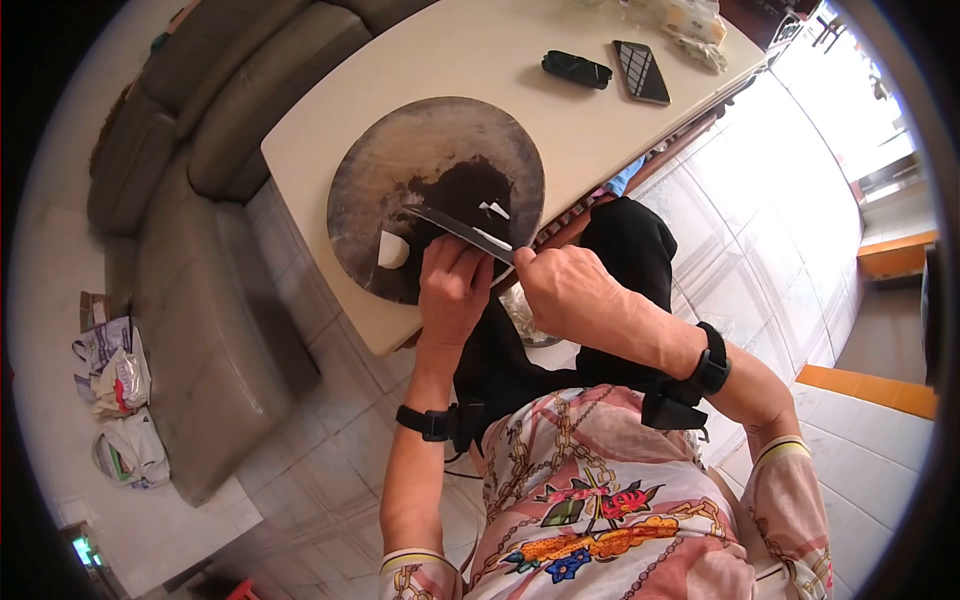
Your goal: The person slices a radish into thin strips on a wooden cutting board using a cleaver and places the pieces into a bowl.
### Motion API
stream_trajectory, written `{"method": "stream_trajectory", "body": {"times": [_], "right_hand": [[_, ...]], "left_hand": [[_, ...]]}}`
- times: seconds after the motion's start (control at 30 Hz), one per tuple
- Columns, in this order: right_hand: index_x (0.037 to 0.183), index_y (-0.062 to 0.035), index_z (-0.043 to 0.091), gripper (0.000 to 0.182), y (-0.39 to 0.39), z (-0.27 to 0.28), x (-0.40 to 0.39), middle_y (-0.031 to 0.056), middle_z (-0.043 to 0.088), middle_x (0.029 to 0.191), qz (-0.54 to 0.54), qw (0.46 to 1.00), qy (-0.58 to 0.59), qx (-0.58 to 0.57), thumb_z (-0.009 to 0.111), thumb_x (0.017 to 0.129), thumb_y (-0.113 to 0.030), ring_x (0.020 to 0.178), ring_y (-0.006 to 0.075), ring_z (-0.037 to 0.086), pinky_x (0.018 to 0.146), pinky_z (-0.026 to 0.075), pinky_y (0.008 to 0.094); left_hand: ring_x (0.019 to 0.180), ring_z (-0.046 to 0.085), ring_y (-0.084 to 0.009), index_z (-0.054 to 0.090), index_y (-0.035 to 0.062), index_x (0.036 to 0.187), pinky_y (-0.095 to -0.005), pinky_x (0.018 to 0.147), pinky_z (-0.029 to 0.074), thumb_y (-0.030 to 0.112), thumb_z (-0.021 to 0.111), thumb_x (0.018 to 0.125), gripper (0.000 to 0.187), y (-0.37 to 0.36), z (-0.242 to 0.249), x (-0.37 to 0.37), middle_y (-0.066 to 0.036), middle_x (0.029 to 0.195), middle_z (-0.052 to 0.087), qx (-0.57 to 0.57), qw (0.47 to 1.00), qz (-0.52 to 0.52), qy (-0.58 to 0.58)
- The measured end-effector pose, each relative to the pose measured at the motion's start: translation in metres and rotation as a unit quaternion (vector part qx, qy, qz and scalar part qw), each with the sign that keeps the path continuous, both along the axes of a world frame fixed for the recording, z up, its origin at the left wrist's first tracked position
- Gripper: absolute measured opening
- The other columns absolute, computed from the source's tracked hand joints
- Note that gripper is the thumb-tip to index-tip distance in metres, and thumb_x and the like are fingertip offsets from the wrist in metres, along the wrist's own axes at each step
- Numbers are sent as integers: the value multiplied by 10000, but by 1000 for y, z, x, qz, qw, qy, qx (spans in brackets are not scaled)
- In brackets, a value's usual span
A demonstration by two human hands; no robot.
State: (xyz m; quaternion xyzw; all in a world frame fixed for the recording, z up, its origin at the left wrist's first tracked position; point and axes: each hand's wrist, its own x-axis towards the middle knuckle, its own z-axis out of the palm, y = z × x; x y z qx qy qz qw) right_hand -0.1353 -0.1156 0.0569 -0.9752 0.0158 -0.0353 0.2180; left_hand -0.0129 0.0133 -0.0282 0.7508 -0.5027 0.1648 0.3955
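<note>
My right hand (566, 288) is closed around the handle of a kitchen knife (452, 226), whose blade points to the upper left over a round, dark-stained cutting board (365, 180). My left hand (453, 285) has its fingers curled down on the board against the near side of the blade. What lies under those fingers is hidden. A thick white chunk of food (393, 250) sits to the left of my left hand. Thin white slices (494, 209) lie beyond the blade, and another white slice (492, 241) is right along it.
The board rests on a cream table (300, 130) near its corner. A black case (577, 69) and a phone (641, 72) lie farther back, near a tissue pack (694, 20). A grey sofa (215, 340) stands left; bags (125, 400) sit beyond it.
</note>
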Motion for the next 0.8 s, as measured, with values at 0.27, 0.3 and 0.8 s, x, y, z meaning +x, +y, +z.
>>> {"method": "stream_trajectory", "body": {"times": [0.27, 0.3, 0.8], "right_hand": [[860, 87, 524, 165, 0, -23, 20, 206, 581, 602, 4, 997, -75, -10, 553, 731, -10, 548, 391, 605, 481, 466, 458], [868, 87, 526, 169, -3, -23, 18, 204, 576, 593, 0, 998, -68, 2, 553, 735, -13, 544, 392, 602, 481, 465, 459], [808, 77, 538, 133, 1, -21, 21, 221, 585, 614, -2, 997, -76, 11, 566, 711, -10, 588, 385, 624, 531, 496, 448]], "left_hand": [[862, 592, -293, 662, 35, 838, -389, 758, 481, -5, 706, 684, 165, -2, 3, -2, -83, 870, 618, -15, 1000, 1, 4], [862, 592, -293, 662, 35, 838, -389, 758, 481, -5, 706, 684, 165, -2, 3, -2, -83, 870, 618, -15, 1000, 2, 3], [878, 582, -296, 647, 26, 831, -389, 772, 474, -7, 683, 697, 143, 1, 7, -4, -90, 888, 607, 1, 1000, 1, -26]]}}
